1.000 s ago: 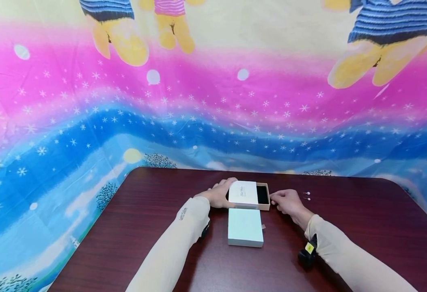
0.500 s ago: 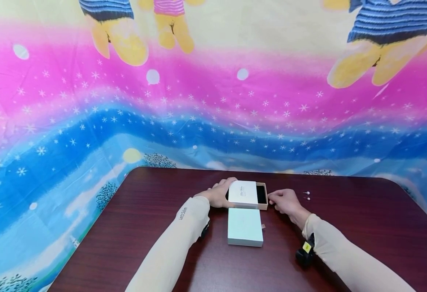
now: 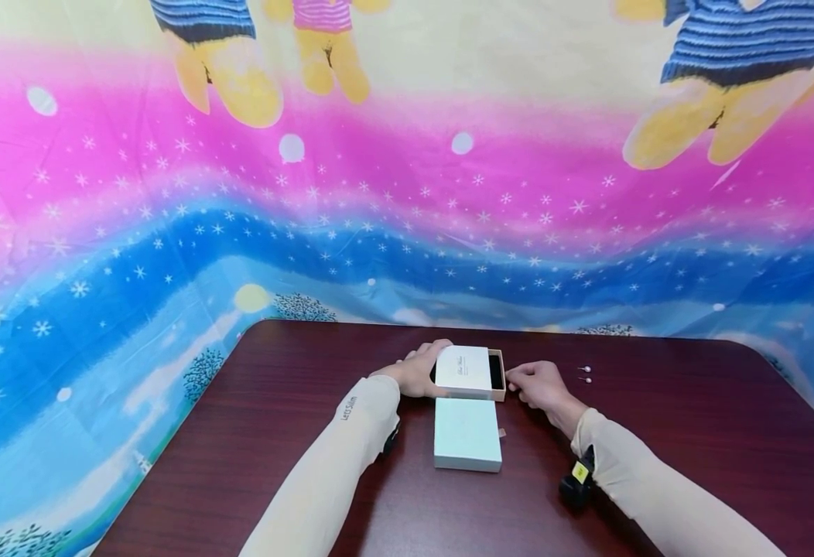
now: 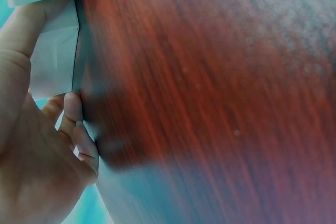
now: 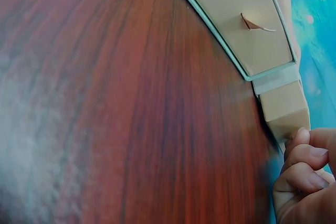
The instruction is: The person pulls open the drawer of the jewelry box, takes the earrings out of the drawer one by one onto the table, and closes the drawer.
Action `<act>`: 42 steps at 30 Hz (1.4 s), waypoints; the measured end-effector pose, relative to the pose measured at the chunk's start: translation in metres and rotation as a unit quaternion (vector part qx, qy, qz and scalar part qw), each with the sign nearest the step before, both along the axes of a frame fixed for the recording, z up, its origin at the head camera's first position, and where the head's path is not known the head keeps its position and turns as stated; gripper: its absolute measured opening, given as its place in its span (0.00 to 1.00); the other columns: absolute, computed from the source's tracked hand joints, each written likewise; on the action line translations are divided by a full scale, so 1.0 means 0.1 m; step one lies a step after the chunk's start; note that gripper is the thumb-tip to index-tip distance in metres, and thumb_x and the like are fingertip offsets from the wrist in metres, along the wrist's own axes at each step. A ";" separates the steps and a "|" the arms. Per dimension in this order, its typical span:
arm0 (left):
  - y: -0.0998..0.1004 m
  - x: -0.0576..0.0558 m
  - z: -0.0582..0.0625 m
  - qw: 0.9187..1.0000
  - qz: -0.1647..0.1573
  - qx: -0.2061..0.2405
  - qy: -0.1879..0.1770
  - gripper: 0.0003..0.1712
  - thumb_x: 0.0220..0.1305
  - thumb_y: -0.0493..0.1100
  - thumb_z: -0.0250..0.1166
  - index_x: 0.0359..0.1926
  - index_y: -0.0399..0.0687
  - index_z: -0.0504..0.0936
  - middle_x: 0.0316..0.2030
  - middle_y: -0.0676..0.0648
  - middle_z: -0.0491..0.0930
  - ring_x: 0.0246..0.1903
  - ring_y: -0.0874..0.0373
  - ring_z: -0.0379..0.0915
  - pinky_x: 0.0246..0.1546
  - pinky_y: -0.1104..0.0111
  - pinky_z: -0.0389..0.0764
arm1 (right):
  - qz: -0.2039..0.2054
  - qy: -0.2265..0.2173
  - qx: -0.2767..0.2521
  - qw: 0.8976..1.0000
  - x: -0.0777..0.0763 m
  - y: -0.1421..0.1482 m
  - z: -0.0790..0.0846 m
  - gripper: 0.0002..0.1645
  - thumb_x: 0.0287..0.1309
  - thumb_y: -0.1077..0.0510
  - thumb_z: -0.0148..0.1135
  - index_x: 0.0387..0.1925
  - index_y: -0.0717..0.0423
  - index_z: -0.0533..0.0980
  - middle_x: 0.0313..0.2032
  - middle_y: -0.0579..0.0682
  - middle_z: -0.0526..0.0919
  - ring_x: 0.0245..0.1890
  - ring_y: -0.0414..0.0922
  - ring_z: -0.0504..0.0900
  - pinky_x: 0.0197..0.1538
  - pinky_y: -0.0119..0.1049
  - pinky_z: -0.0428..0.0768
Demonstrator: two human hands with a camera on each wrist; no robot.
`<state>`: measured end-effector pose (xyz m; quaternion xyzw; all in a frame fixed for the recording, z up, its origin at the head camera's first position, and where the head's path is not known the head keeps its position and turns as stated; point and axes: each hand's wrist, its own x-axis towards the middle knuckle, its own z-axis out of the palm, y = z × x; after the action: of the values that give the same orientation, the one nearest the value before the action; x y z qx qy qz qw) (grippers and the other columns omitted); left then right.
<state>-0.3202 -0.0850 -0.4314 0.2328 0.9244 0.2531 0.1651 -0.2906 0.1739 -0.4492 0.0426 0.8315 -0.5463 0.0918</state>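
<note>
A white drawer box with small print on its lid lies near the table's middle. Its tan drawer, lined in black, sticks out slightly to the right. My left hand grips the sleeve from the left, thumb along the near side. At the drawer's end, my right hand pinches with thumb and forefinger, other fingers curled; any pull tab there is mostly hidden by the fingertips. Just nearer lies a pale green box, shut, with a small brown ribbon tab on its right end.
Two small earrings with white bead ends lie on the dark red wooden table, right of my right hand. Behind the table hangs a colourful printed cloth.
The drawer has slid left, further into its sleeve, and my right hand has moved left along with it. My left hand and the pale green box have stayed in place.
</note>
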 end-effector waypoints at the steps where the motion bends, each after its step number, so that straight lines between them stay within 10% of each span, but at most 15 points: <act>1: 0.00 0.00 0.00 1.000 0.000 0.000 0.000 0.53 0.64 0.52 0.70 0.80 0.56 0.47 0.73 0.43 0.59 0.69 0.45 0.59 0.69 0.45 0.60 | 0.001 0.000 0.000 1.000 0.00 0.00 0.00 0.18 0.72 0.61 0.52 0.51 0.72 0.79 0.23 0.44 0.77 0.18 0.38 0.67 0.23 0.31 0.66; 42: 0.00 -0.04 -0.04 1.000 0.004 -0.005 -0.002 0.54 0.63 0.53 0.71 0.80 0.58 0.46 0.74 0.44 0.58 0.69 0.45 0.59 0.69 0.44 0.59 | 0.000 0.000 0.002 1.000 -0.03 -0.13 -0.03 0.16 0.72 0.60 0.55 0.47 0.70 0.81 0.23 0.45 0.78 0.19 0.39 0.68 0.24 0.32 0.67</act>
<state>-0.3244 -0.0846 -0.4350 0.2276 0.9265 0.2492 0.1667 -0.2941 0.1604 -0.4523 0.0431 0.8324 -0.5448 0.0919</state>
